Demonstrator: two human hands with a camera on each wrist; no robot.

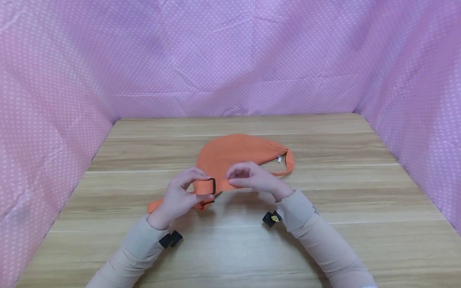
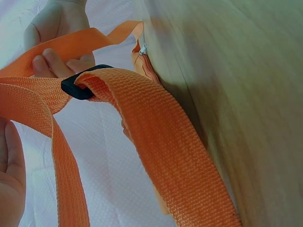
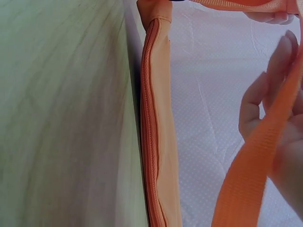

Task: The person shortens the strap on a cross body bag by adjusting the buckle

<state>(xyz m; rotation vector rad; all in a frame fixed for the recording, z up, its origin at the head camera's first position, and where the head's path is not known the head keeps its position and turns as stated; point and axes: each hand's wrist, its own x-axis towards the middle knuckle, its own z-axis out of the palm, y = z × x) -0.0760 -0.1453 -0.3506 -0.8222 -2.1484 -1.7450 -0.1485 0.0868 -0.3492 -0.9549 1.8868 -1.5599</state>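
Keeping the strap (image 1: 203, 187) flat through the black slider (image 1: 214, 186) seems wise while it is being pinched in the grip of the left hand (image 1: 179, 196) at nine o'clock and right hand (image 1: 255, 178) at three, the bag (image 1: 234, 154) being supported by the bench (image 1: 230, 248) toward one.

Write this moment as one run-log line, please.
left hand: holds orange strap beside black buckle | right hand: holds strap, buckle's other side | orange bag: lies on wooden table
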